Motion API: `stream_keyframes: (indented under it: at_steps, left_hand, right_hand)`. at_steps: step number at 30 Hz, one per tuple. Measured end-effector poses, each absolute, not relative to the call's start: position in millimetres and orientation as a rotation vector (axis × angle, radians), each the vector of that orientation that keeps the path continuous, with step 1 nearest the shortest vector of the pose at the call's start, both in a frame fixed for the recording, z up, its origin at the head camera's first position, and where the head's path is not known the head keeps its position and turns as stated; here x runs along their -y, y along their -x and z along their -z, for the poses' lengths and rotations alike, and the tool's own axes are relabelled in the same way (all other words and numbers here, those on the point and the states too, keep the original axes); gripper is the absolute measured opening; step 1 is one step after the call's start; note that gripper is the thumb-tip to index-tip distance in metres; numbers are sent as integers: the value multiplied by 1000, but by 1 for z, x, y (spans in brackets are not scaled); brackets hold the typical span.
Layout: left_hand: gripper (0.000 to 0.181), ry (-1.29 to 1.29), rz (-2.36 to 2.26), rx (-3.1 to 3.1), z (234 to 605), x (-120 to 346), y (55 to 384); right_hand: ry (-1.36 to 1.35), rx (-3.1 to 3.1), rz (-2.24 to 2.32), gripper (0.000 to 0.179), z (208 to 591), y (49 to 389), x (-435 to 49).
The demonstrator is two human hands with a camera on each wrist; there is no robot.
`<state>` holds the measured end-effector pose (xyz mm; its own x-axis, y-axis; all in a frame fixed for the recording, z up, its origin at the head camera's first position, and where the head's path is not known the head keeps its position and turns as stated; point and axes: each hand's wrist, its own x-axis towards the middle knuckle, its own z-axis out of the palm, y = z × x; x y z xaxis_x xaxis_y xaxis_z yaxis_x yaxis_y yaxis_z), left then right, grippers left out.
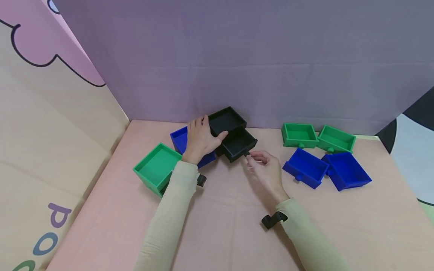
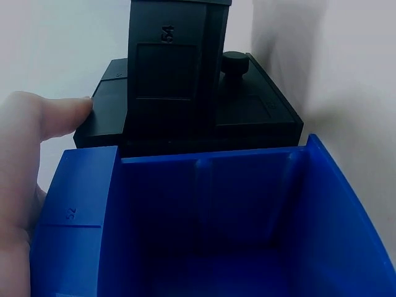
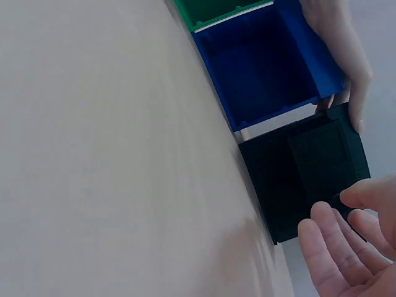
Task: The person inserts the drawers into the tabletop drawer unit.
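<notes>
Knob [image 1: 246, 153] of black drawer [image 1: 239, 143] pinched in my right grip [image 1: 266, 172]; left grip [image 1: 200, 140] spread along black case [image 1: 227, 119] edge; gap rightward to blue box [image 1: 306, 166]

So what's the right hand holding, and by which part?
The black drawer: the right hand pinches it by its front knob, between thumb and fingers.

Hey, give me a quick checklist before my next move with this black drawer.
Left hand holding the black box: ok, thumb and fingers on it.
Black drawer fully in: not ok, it sticks out of the box.
Right hand on the knob: ok, fingertips at it.
Blue drawers on the right clear of the right hand: ok, a gap shows.
Left sleeve clear of the green box: cannot tell, they overlap in the head view.
</notes>
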<state>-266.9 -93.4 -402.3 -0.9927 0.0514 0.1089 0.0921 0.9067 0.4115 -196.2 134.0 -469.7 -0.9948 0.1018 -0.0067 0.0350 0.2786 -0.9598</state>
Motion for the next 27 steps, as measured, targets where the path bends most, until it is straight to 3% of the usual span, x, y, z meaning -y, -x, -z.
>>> stream_keyframes:
  at_steps: [27]
  left_hand:
    - [97, 123, 637, 2964, 402, 92, 266]
  right_hand:
    - [84, 2468, -1750, 26, 464, 202, -134]
